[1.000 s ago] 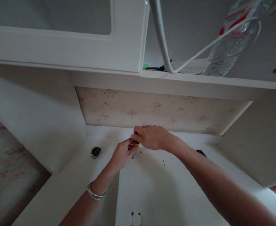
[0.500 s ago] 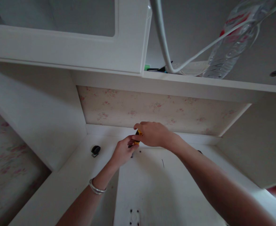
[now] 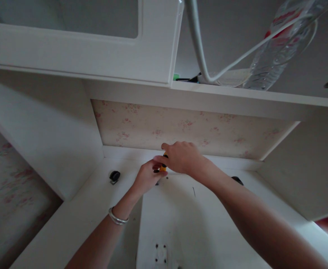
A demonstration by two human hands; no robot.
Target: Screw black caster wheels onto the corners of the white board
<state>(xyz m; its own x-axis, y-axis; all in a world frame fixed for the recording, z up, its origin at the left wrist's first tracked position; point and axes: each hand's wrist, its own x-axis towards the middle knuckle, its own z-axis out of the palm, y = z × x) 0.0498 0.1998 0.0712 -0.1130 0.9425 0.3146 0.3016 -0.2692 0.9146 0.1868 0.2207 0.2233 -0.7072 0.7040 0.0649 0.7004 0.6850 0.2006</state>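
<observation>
My right hand (image 3: 182, 157) is curled round the top of a short yellow-and-black screwdriver (image 3: 163, 168), of which little more than the handle shows. My left hand (image 3: 147, 175) closes on its lower end, thumb against the yellow part. A small dark piece (image 3: 156, 171) shows between the left fingers; its kind is hard to make out. Both hands are at the far edge of a white panel (image 3: 180, 220). A black caster wheel (image 3: 114, 176) stands on the white board to the left. Another black caster (image 3: 237, 180) is partly hidden behind my right forearm.
Overhead is a white shelf (image 3: 253, 98) with a plastic bottle (image 3: 276, 56) and a hanging white cable (image 3: 237, 61). A white cabinet door (image 3: 77, 56) is at upper left. Floral wallpaper (image 3: 166, 127) covers the back. Screw holes (image 3: 161, 253) mark the panel near me.
My right hand has shifted slightly on the screwdriver handle, its fingers in a changed position. My left hand stays at nearly the same spot. The view has tilted a little.
</observation>
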